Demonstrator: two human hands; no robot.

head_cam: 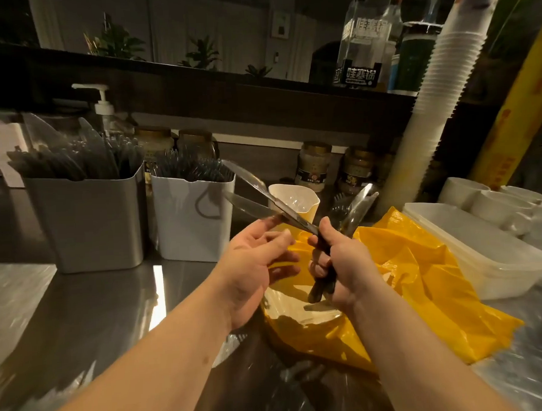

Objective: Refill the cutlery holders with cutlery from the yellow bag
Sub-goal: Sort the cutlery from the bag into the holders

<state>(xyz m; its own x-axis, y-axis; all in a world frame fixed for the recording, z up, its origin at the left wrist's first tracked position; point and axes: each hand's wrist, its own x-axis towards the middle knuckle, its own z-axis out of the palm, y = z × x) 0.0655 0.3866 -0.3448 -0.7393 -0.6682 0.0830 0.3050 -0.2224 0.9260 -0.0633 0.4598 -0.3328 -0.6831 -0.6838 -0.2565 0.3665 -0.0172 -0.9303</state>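
Note:
My right hand (342,264) grips a bundle of clear plastic cutlery (354,210) by the handles, above the open yellow bag (424,279) on the steel counter. Two plastic knives (250,190) stick out of the bundle to the upper left. My left hand (254,266) is beside them, its fingertips touching the lower knife, fingers loosely spread. A grey holder (98,220) full of cutlery stands at the left. Next to it a white holder (195,222) holds plastic forks.
A small cream jug (294,201) stands behind the hands. Jars line the back wall. A tall stack of white cups (439,96) rises at the right, with stacked white lidded boxes (486,257) and bowls beside the bag. A pump bottle (102,104) stands behind the holders.

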